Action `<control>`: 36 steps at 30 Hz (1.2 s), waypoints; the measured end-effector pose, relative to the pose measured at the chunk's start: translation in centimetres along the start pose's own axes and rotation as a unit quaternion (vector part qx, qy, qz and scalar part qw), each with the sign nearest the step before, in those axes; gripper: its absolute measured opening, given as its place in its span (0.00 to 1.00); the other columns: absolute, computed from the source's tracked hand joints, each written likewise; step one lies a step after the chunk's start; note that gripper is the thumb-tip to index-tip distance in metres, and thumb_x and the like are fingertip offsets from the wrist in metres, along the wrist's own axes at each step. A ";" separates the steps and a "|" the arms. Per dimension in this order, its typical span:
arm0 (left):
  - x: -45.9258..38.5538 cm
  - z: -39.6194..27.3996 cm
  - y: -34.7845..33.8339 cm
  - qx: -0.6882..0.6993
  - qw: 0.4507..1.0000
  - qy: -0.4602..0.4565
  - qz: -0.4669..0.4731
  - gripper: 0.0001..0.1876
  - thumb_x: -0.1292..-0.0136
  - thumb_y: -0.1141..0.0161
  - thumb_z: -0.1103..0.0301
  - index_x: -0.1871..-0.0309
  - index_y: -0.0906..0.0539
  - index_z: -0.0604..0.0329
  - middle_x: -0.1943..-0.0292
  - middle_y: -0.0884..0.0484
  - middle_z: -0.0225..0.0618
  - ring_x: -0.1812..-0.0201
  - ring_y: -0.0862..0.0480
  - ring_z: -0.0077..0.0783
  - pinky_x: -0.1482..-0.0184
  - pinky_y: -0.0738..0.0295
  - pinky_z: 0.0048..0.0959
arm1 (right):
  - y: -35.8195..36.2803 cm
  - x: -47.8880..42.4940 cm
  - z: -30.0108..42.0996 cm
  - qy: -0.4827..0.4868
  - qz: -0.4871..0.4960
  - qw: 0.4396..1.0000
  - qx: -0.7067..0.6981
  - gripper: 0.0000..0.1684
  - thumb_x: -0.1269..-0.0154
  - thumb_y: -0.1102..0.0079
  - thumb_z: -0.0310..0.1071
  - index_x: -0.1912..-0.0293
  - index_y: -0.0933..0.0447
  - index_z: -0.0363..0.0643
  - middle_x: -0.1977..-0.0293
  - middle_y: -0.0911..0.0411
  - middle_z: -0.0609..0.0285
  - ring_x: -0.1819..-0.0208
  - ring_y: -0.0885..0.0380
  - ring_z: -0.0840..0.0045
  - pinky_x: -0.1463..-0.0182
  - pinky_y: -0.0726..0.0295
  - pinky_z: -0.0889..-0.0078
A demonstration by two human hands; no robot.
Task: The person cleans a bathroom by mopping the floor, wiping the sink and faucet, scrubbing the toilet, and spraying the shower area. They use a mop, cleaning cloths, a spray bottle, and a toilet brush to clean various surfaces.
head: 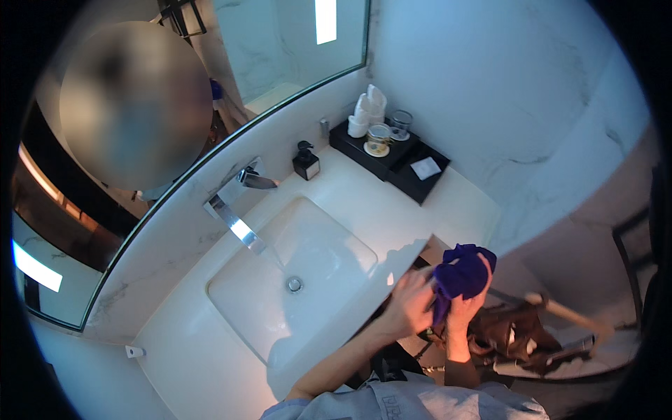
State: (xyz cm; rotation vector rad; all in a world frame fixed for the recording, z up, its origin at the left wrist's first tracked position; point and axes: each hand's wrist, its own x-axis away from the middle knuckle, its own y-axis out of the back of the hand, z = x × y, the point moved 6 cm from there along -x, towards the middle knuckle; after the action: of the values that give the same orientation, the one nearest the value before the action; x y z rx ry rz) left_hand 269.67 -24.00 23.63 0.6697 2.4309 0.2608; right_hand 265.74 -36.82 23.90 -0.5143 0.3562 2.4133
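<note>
A bunched purple cloth (pixel 464 270) is held between my two hands, past the front edge of the washbasin counter. My right hand (pixel 468 310) cups it from below and the right, with fingers along its outer side. From the left, my left hand (pixel 412 302) grips the cloth's near side, its fingers slightly blurred. A loose end of the cloth hangs between the hands. Whether anything is wrapped inside is hidden. Left of my hands is a white rectangular washbasin (pixel 236 315) with a round metal drain (pixel 294 284).
A chrome spout (pixel 239 228) and lever (pixel 257 179) project from the wall below a mirror (pixel 283 47). Beside them stands a black soap dispenser (pixel 306 161). A black tray (pixel 362 152) bears glasses and white paper-wrapped items. Below right are a brown bag (pixel 517 336) and a blurred wooden handle (pixel 572 315).
</note>
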 end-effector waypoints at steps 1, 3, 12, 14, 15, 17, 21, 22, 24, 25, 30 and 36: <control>-0.3 4.0 1.5 -0.119 0.992 0.025 0.028 0.22 0.46 0.39 0.71 0.46 0.23 0.58 0.44 0.27 0.49 0.40 0.30 0.49 0.38 0.37 0.38 | -2.0 -0.4 -2.5 -0.048 0.025 0.996 -0.068 0.44 0.55 0.31 0.39 0.39 0.39 0.37 0.41 0.40 0.48 0.37 0.39 0.62 0.33 0.43 0.60; -0.5 12.2 9.7 -0.131 0.970 0.090 -0.184 0.19 0.47 0.38 0.77 0.50 0.22 0.57 0.52 0.20 0.41 0.55 0.19 0.38 0.56 0.26 0.33 | -6.4 -1.0 -8.2 0.035 0.196 0.959 0.203 0.53 0.60 0.26 0.40 0.34 0.43 0.49 0.33 0.56 0.36 0.33 0.50 0.47 0.31 0.50 0.48; -10.6 35.3 27.5 -0.273 0.802 0.365 -0.385 0.12 0.50 0.33 0.64 0.65 0.18 0.61 0.82 0.21 0.35 0.80 0.23 0.36 0.72 0.29 0.34 | -25.1 -5.3 -22.7 0.103 0.404 0.846 0.332 0.59 0.57 0.33 0.65 0.31 0.50 0.56 0.31 0.64 0.38 0.32 0.59 0.40 0.33 0.62 0.34; -10.9 36.3 28.1 -0.267 0.805 0.343 -0.404 0.10 0.50 0.34 0.65 0.68 0.19 0.61 0.83 0.22 0.34 0.81 0.24 0.34 0.73 0.30 0.32 | -28.2 -7.4 -23.0 0.126 0.415 0.846 0.310 0.57 0.56 0.33 0.64 0.32 0.47 0.54 0.31 0.62 0.38 0.33 0.58 0.40 0.33 0.61 0.35; -11.2 36.4 28.1 -0.262 0.809 0.330 -0.410 0.09 0.50 0.34 0.66 0.70 0.20 0.61 0.83 0.22 0.34 0.81 0.24 0.33 0.73 0.30 0.31 | -30.1 -8.4 -23.1 0.135 0.417 0.847 0.301 0.56 0.56 0.34 0.63 0.32 0.46 0.54 0.31 0.61 0.38 0.33 0.58 0.39 0.32 0.61 0.36; -14.0 33.3 27.1 -0.225 0.833 0.282 -0.419 0.06 0.48 0.36 0.72 0.68 0.19 0.62 0.83 0.24 0.29 0.81 0.28 0.21 0.75 0.33 0.24 | -34.8 -11.6 -24.4 0.165 0.419 0.844 0.292 0.50 0.53 0.35 0.61 0.35 0.41 0.49 0.32 0.60 0.39 0.35 0.53 0.40 0.32 0.58 0.38; -19.7 28.1 27.1 -0.144 0.870 0.203 -0.425 0.06 0.46 0.40 0.81 0.65 0.18 0.64 0.75 0.18 0.25 0.74 0.25 0.13 0.70 0.30 0.15 | -45.8 -15.4 -25.6 0.195 0.394 0.813 0.382 0.51 0.49 0.41 0.64 0.34 0.44 0.45 0.33 0.57 0.37 0.35 0.52 0.42 0.32 0.56 0.39; -21.0 29.6 26.3 -0.086 0.882 0.206 -0.414 0.08 0.46 0.39 0.81 0.62 0.18 0.64 0.71 0.16 0.28 0.70 0.21 0.15 0.66 0.26 0.17 | -47.0 -14.8 -27.4 0.227 0.402 0.803 0.378 0.50 0.48 0.42 0.63 0.33 0.45 0.44 0.33 0.56 0.39 0.34 0.54 0.43 0.32 0.57 0.39; -21.6 30.7 26.3 -0.206 0.880 0.200 -0.378 0.11 0.50 0.35 0.74 0.61 0.19 0.59 0.76 0.19 0.43 0.75 0.18 0.40 0.70 0.24 0.31 | -48.6 -12.4 -26.1 0.210 0.452 0.833 0.242 0.47 0.45 0.45 0.60 0.32 0.46 0.47 0.33 0.52 0.45 0.32 0.55 0.51 0.31 0.59 0.42; -21.0 32.2 26.3 -0.203 0.875 0.242 -0.367 0.09 0.49 0.36 0.72 0.63 0.20 0.58 0.76 0.19 0.43 0.72 0.18 0.46 0.69 0.25 0.35 | -48.3 -11.3 -24.5 0.195 0.475 0.842 0.167 0.45 0.43 0.46 0.58 0.32 0.46 0.48 0.33 0.50 0.48 0.30 0.55 0.55 0.30 0.59 0.44; -17.2 38.9 26.1 -0.186 0.856 0.325 -0.356 0.16 0.47 0.37 0.69 0.53 0.20 0.60 0.78 0.21 0.44 0.75 0.19 0.45 0.68 0.26 0.38 | -46.3 -8.1 -20.2 0.226 0.584 0.750 0.213 0.42 0.40 0.48 0.60 0.32 0.44 0.52 0.33 0.46 0.50 0.30 0.53 0.56 0.30 0.60 0.48; -9.5 28.8 19.0 -0.226 0.886 0.148 -0.378 0.23 0.52 0.32 0.75 0.49 0.22 0.60 0.63 0.18 0.36 0.63 0.19 0.37 0.60 0.27 0.31 | -49.5 -4.1 -18.8 0.252 0.497 0.794 0.244 0.51 0.49 0.37 0.61 0.34 0.45 0.44 0.32 0.60 0.38 0.36 0.52 0.39 0.34 0.56 0.39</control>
State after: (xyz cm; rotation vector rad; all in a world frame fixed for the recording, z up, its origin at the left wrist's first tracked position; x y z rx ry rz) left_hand 301.03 -11.90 11.52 -0.5647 2.5630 0.6019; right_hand 305.34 -8.37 2.96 -0.8644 1.8257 2.8852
